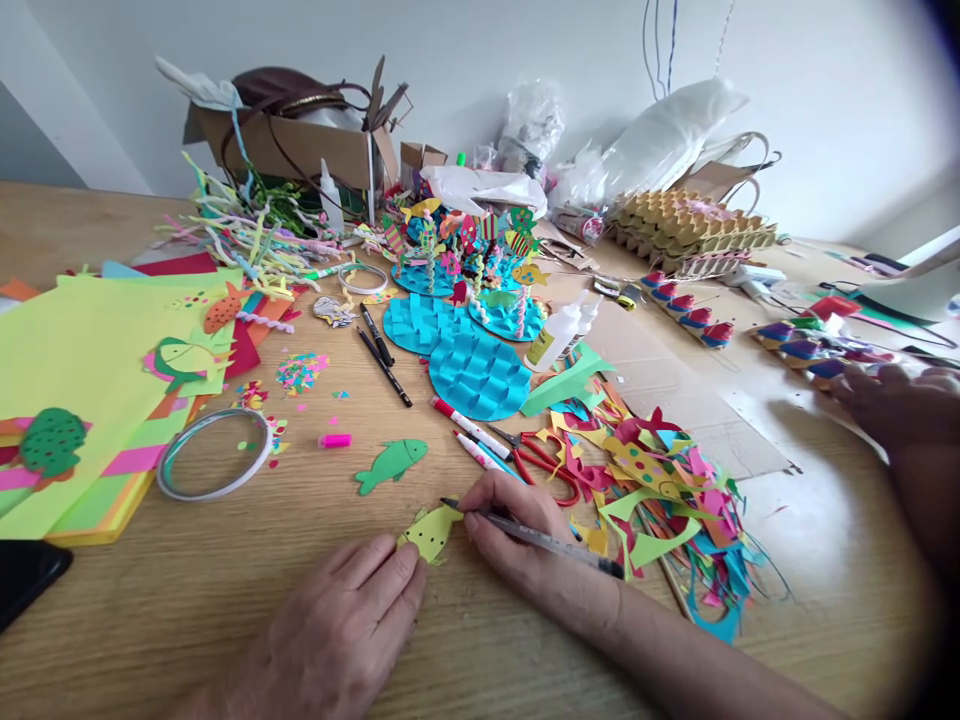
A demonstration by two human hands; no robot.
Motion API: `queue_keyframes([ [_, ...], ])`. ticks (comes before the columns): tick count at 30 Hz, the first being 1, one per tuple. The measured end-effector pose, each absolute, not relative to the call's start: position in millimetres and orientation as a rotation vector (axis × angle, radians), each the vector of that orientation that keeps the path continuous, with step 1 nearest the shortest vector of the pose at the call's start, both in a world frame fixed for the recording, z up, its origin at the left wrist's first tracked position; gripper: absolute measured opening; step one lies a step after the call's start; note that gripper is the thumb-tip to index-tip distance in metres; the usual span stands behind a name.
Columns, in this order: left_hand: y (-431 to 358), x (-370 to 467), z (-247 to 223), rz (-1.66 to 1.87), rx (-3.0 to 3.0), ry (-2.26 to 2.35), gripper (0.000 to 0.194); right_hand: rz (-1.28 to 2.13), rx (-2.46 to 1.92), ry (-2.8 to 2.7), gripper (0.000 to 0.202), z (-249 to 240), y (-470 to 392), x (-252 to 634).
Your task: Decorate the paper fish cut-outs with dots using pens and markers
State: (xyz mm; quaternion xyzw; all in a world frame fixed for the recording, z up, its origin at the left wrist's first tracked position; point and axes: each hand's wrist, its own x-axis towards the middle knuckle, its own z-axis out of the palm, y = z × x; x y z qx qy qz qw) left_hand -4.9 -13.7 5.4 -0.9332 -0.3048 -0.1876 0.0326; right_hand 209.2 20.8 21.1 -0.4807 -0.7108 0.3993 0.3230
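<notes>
Paper under both hands: right forearm (pixel 675 650) in from lower right, left arm from the bottom edge. Left hand (pixel 341 625) palm down, half flat, fingers together, pressing the yellow-green fish (pixel 429 535), not gripping round it. Right hand (pixel 517 520) closed in a writing grip on a pen (pixel 547 540), tip at the fish's tail end. Fish lies between the hands, near the worktop's front. Another person's hand (pixel 900 410), far right, blurred; grip can't tell.

Counts, big to small: two bare blue discs (pixel 480 375) of looped paper, front pair; two glue bottles (pixel 553 338) beside them; one pair of red-handled scissors (pixel 551 465); one green fish (pixel 391 464); two black pens (pixel 384 368); one pink cap (pixel 334 440). Scraps (pixel 675 490) right, too many to count.

Wood-grain worktop (pixel 187 600), pale wall (pixel 450 60) behind. Cardboard box (pixel 300 145) back left, stacked egg trays (pixel 686 230) back right, coloured sheets (pixel 75 340) left.
</notes>
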Motion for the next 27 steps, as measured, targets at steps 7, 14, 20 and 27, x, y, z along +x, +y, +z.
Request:
queue_keyframes([
  [7, -13.3, -6.2, 1.6, -0.658, -2.869, -0.921, 0.039, 0.997, -1.240, -1.890, 0.006, 21.0, 11.2, 203.1],
  [14, -15.5, -7.3, 5.7, -0.575, -2.877, -0.933, 0.041, 0.947, -1.237, -1.923, 0.010, 20.7, 12.8, 200.5],
  [20, -17.2, -5.3, 2.9, -0.536, -2.858, -0.953, 0.037, 0.985, -1.251, -1.948, 0.008, 19.6, 14.3, 199.8],
  [27, -17.2, -3.0, 2.9, -0.635, -2.856, -0.975, 0.041, 0.968, -1.250, -1.981, 0.007, 19.7, 14.7, 200.8],
])
